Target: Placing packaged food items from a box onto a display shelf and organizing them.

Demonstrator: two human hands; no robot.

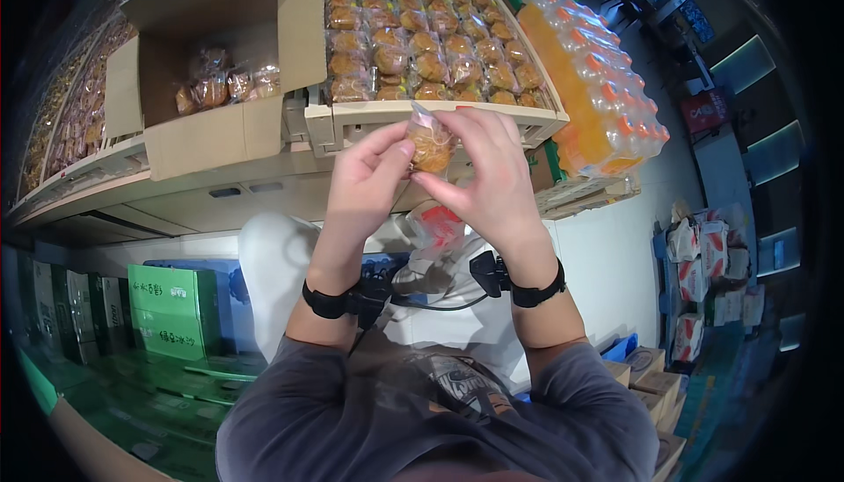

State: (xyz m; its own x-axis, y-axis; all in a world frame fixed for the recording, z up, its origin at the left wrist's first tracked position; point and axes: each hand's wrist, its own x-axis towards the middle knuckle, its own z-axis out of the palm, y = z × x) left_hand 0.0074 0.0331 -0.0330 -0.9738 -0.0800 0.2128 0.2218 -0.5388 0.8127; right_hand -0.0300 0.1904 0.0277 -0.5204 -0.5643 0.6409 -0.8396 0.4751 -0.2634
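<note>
A round baked pastry in a clear plastic wrapper (430,145) is held up between my two hands, just in front of a cream plastic crate (435,110). My left hand (370,175) pinches the wrapper's left edge between thumb and fingers. On the other side, my right hand (484,168) curves around the pastry, its thumb at the lower edge and its fingers near the top. Rows of similar wrapped pastries (432,66) fill the crate. To its left stands an open cardboard box (211,141) with several wrapped pastries (214,88) inside at the bottom.
Shrink-wrapped orange drink bottles (600,93) stand right of the crate. More packaged goods (82,109) lie in crates at the far left. Below are green cartons (173,310) at left and small cardboard boxes (649,383) at lower right. A clear bag with red print (438,225) lies below my hands.
</note>
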